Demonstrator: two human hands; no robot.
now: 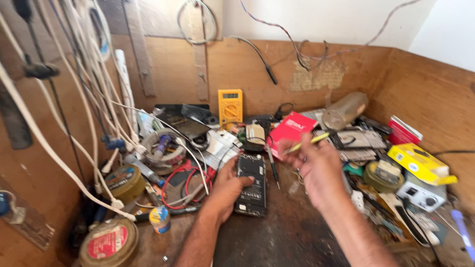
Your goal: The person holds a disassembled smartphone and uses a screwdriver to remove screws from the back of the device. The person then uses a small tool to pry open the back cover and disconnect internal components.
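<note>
My left hand (228, 188) rests on the dark workbench and grips the left edge of an opened black phone (251, 184) that lies flat with its insides showing. My right hand (316, 165) hovers just right of the phone, blurred, pinching a thin yellow-green tool (309, 142) that points up and to the right. A black-handled probe (272, 165) lies between the phone and my right hand.
A yellow multimeter (230, 106) leans on the back wall beside a red box (291, 129). Round tins (110, 242) and white cables (89, 123) crowd the left. A yellow box (420, 163), a white unit (420, 194) and loose parts fill the right. Wooden walls enclose three sides.
</note>
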